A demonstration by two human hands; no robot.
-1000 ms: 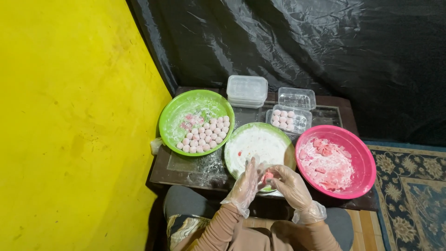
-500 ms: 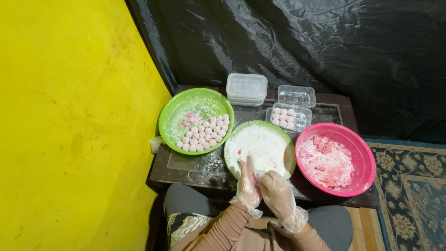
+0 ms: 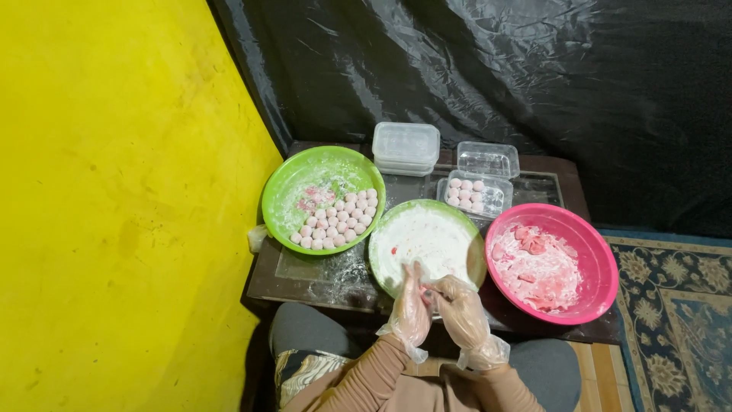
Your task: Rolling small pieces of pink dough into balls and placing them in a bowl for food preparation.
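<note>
Both my hands wear clear plastic gloves and are pressed together, palm to palm, at the near rim of a green plate [image 3: 467,231] covered in white flour. My left hand [image 3: 411,310] stands upright against my right hand [image 3: 461,308]; whatever lies between the palms is hidden. To the left, a green bowl [image 3: 293,185] holds several floured pink balls [image 3: 341,217]. To the right, a pink bowl [image 3: 599,262] holds pink dough pieces [image 3: 534,263] in flour.
A stack of clear plastic boxes [image 3: 406,146] and an open clear box with pink balls [image 3: 471,193] stand at the back of the small dark table [image 3: 564,185]. Yellow wall on the left, black sheeting behind, patterned carpet [image 3: 679,297] on the right.
My right hand has drawn left from the plate's right rim and closed against my left hand; the two hands now meet palm to palm.
</note>
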